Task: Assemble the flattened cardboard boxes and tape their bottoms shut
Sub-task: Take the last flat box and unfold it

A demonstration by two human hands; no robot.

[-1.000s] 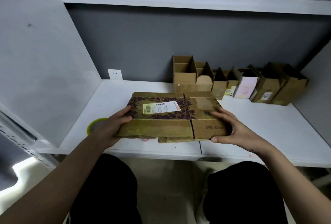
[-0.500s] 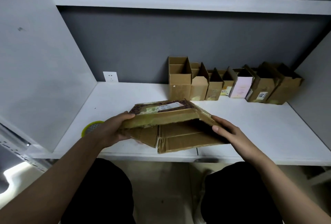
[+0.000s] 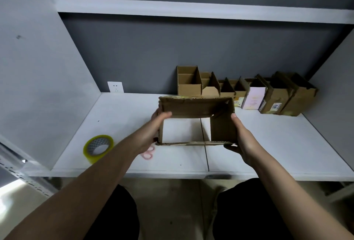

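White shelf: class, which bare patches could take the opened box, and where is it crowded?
Free: the shelf between the wall socket and tape roll, and the right front, before the row of boxes. Crowded: the back right along that row, and by the pink scissors.

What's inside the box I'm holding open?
Nothing: through the box you see the bare table and its seam. The right wall hides the table behind it.

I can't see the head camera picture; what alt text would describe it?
Two hands, left hand and right hand, hold an opened cardboard box over a white table, which shows through it. A tape roll lies left; assembled boxes line the back wall.
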